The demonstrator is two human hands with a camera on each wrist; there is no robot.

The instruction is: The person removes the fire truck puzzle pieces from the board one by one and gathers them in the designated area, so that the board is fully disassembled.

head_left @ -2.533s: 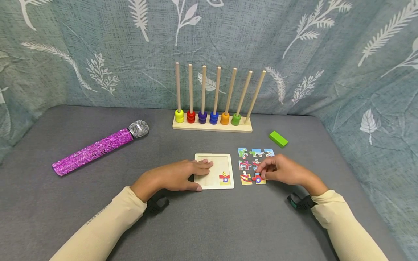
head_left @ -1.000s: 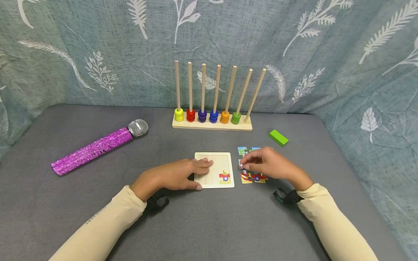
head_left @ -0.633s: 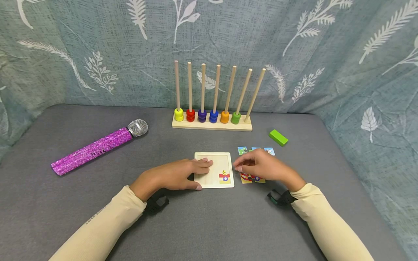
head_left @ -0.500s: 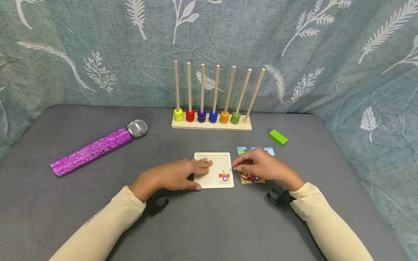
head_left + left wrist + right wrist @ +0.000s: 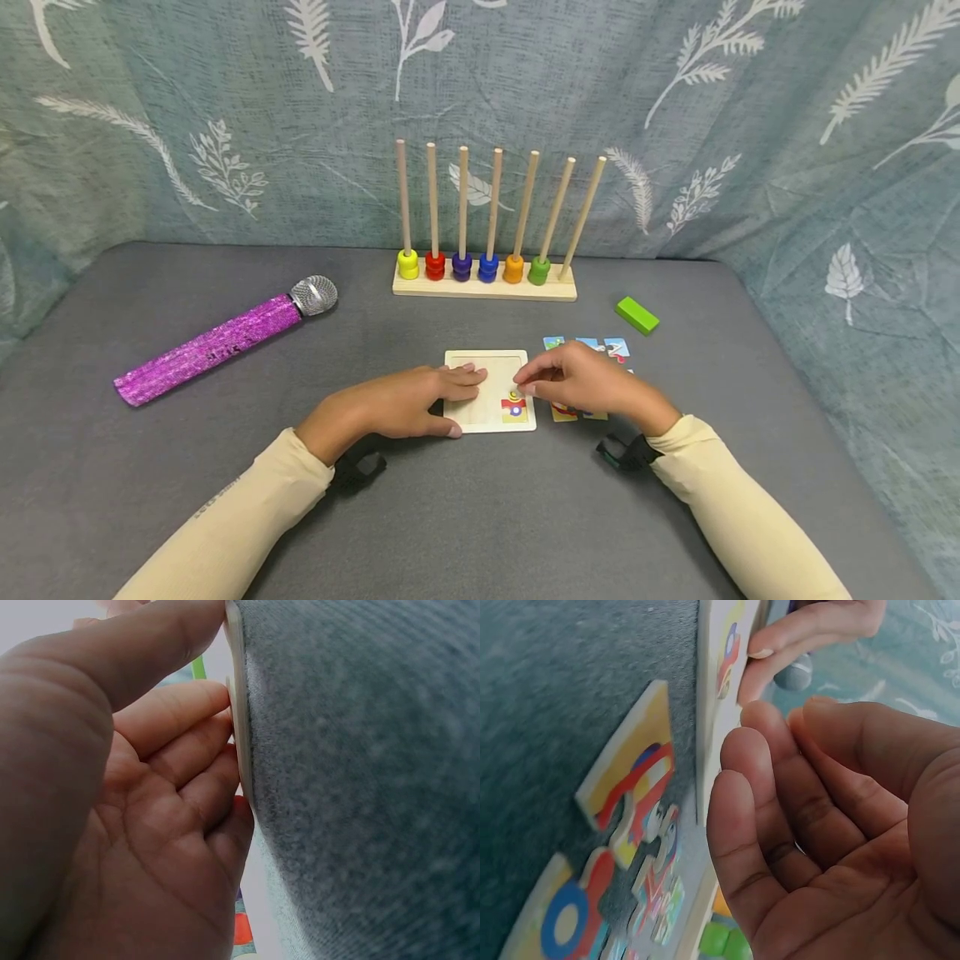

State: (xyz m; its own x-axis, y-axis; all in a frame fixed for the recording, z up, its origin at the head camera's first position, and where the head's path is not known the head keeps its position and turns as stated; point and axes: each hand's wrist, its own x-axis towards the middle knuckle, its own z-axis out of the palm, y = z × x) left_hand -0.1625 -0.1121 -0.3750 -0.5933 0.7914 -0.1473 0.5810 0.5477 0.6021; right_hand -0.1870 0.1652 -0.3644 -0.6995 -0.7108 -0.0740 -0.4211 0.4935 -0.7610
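My left hand [image 5: 412, 404] lies flat on the left part of a square wooden puzzle tray [image 5: 491, 431], its thumb at the front rim. One puzzle piece [image 5: 514, 412], red with a blue wheel, sits in the tray's front right corner. Above that piece, at the right side of the tray, my right hand [image 5: 585, 383] has thumb and index fingertips together. They seem to pinch another puzzle piece, mostly hidden by the fingers. Loose puzzle pieces [image 5: 634, 761] lie on the cloth right of the tray, partly under the right hand, including one with a blue wheel [image 5: 551, 930].
A wooden peg stand [image 5: 483, 289] with coloured rings stands behind the tray. A green block [image 5: 637, 315] lies at the back right. A purple glittery microphone [image 5: 210, 354] lies at left. Patterned fabric [image 5: 300, 167] hangs behind the grey table [image 5: 450, 525].
My right hand has moved left from the loose pieces to the tray's right side, apparently with a puzzle piece. My left hand has stayed on the tray.
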